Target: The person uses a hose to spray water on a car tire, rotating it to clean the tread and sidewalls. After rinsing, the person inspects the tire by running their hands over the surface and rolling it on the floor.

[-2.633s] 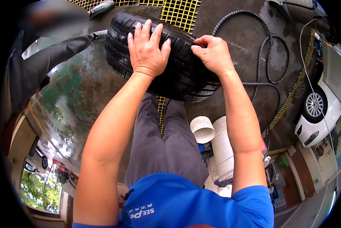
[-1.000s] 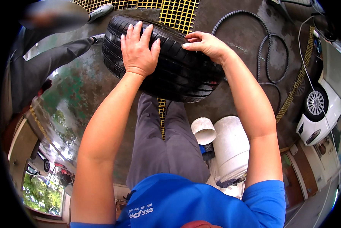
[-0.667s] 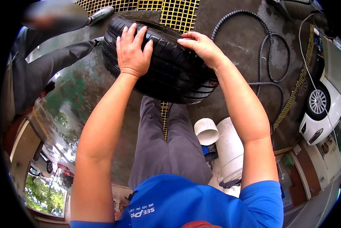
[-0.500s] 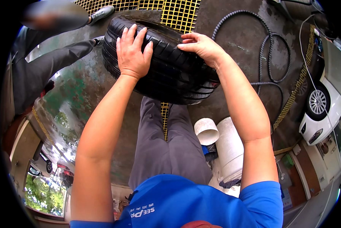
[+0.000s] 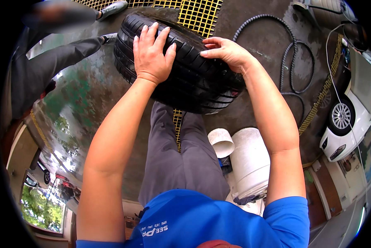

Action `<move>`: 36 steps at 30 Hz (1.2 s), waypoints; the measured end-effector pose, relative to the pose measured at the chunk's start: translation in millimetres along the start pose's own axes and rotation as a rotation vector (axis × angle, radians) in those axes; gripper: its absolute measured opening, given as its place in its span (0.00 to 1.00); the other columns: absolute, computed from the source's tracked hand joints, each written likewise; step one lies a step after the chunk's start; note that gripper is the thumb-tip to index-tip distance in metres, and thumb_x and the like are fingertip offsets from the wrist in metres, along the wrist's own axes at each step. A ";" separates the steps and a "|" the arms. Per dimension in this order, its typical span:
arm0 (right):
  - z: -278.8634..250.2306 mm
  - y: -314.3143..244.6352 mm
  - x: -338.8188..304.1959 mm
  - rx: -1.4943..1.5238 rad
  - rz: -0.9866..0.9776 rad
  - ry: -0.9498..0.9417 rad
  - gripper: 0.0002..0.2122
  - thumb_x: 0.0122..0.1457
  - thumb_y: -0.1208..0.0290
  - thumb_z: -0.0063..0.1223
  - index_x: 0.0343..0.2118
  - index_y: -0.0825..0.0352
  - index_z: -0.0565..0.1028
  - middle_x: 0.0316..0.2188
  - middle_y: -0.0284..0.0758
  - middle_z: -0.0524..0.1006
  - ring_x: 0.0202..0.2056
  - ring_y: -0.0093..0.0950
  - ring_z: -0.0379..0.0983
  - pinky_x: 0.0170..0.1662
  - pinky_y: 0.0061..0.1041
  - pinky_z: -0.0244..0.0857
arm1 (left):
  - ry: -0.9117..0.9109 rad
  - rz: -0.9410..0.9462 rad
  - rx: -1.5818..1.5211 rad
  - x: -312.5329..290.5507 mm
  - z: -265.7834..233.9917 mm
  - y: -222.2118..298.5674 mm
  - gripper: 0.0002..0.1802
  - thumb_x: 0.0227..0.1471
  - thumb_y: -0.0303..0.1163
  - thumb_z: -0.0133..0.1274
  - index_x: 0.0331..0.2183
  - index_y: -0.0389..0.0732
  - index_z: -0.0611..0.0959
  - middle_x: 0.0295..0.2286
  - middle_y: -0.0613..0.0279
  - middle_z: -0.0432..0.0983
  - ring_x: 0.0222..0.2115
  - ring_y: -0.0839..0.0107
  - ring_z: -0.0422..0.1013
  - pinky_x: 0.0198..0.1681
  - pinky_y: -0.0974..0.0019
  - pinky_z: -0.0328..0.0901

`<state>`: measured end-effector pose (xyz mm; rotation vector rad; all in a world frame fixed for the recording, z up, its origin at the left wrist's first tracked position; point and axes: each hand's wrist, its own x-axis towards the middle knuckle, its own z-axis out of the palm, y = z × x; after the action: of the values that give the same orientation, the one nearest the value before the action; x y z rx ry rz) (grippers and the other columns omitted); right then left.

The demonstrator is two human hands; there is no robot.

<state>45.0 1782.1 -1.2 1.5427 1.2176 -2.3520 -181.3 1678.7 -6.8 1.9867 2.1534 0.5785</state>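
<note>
A black tyre (image 5: 189,78) stands in front of my legs, its tread toward me and tilted. My left hand (image 5: 154,56) lies flat on the left part of the tread, fingers spread and pointing away. At the tyre's upper right edge is my right hand (image 5: 229,53), its fingers stretched out to the left and the thumb apart from them. The fingertips are by the tyre's shoulder; I cannot tell how firmly they press. The tyre's far side and its underside are mostly hidden.
Yellow grating (image 5: 200,16) runs across the floor beyond the tyre. A dark coiled hose (image 5: 295,53) lies to the right. White buckets (image 5: 251,161) stand by my right leg. Another person's leg (image 5: 65,56) is at the left, and a white car (image 5: 338,142) is at the right.
My hands and the tyre sit slightly further right in the view. My left hand has slid a little right along the tread. The buckets and car have shifted slightly left.
</note>
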 end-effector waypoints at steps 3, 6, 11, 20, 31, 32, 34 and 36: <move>0.4 -1.2 1.4 -0.011 -0.010 0.003 0.36 0.47 0.67 0.69 0.58 0.73 0.64 0.54 0.41 0.68 0.54 0.29 0.65 0.58 0.27 0.59 | -0.002 0.002 0.009 0.9 0.7 -1.7 0.27 0.51 0.46 0.53 0.51 0.48 0.77 0.56 0.54 0.64 0.59 0.50 0.57 0.61 0.42 0.49; 1.6 -1.3 1.5 -0.010 -0.027 0.014 0.37 0.47 0.67 0.70 0.59 0.73 0.64 0.54 0.42 0.68 0.54 0.29 0.65 0.58 0.27 0.60 | -0.003 0.004 0.012 1.3 0.2 -2.4 0.27 0.51 0.46 0.53 0.52 0.48 0.77 0.56 0.54 0.64 0.59 0.50 0.57 0.61 0.42 0.49; 4.0 -0.5 2.8 -0.047 -0.088 0.051 0.38 0.46 0.67 0.70 0.59 0.73 0.63 0.54 0.43 0.68 0.54 0.31 0.65 0.59 0.27 0.59 | -0.002 0.008 0.020 2.8 -0.3 -4.5 0.27 0.51 0.46 0.53 0.52 0.48 0.77 0.56 0.54 0.64 0.59 0.50 0.57 0.62 0.42 0.49; 8.3 1.6 0.7 -0.172 -0.168 0.150 0.39 0.46 0.65 0.71 0.60 0.71 0.62 0.55 0.45 0.68 0.57 0.33 0.64 0.60 0.30 0.59 | -0.004 0.008 0.020 5.9 -1.6 -2.9 0.25 0.54 0.44 0.51 0.52 0.46 0.76 0.57 0.53 0.64 0.59 0.48 0.57 0.61 0.44 0.49; 2.9 10.4 -0.9 -0.079 -0.212 0.151 0.36 0.49 0.63 0.67 0.59 0.71 0.63 0.55 0.44 0.69 0.57 0.33 0.65 0.60 0.30 0.59 | -0.008 0.008 0.020 6.9 0.2 -2.2 0.26 0.52 0.46 0.52 0.52 0.47 0.77 0.56 0.53 0.65 0.59 0.49 0.57 0.61 0.43 0.50; 3.1 11.0 -0.9 -0.081 -0.207 0.163 0.36 0.48 0.62 0.68 0.59 0.71 0.64 0.55 0.45 0.69 0.57 0.34 0.65 0.59 0.30 0.60 | -0.009 0.011 0.018 6.6 -0.7 -1.1 0.26 0.53 0.45 0.52 0.52 0.46 0.77 0.56 0.53 0.64 0.59 0.48 0.57 0.61 0.44 0.50; 3.3 11.8 -1.9 -0.079 -0.209 0.164 0.37 0.48 0.62 0.68 0.59 0.71 0.64 0.55 0.45 0.69 0.57 0.34 0.65 0.59 0.30 0.60 | -0.011 0.014 0.014 6.0 -1.8 0.7 0.25 0.54 0.44 0.51 0.52 0.46 0.76 0.56 0.52 0.64 0.59 0.47 0.57 0.61 0.45 0.50; 4.1 12.0 -2.9 -0.077 -0.210 0.158 0.37 0.48 0.62 0.68 0.59 0.71 0.64 0.55 0.45 0.69 0.57 0.34 0.65 0.59 0.30 0.60 | -0.011 0.014 0.011 5.7 -2.3 1.5 0.25 0.54 0.44 0.51 0.52 0.46 0.76 0.56 0.52 0.64 0.59 0.47 0.57 0.61 0.45 0.50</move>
<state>48.9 1770.3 -5.0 1.6783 1.5573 -2.3069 -181.4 1684.0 -3.3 2.0070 2.1433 0.5575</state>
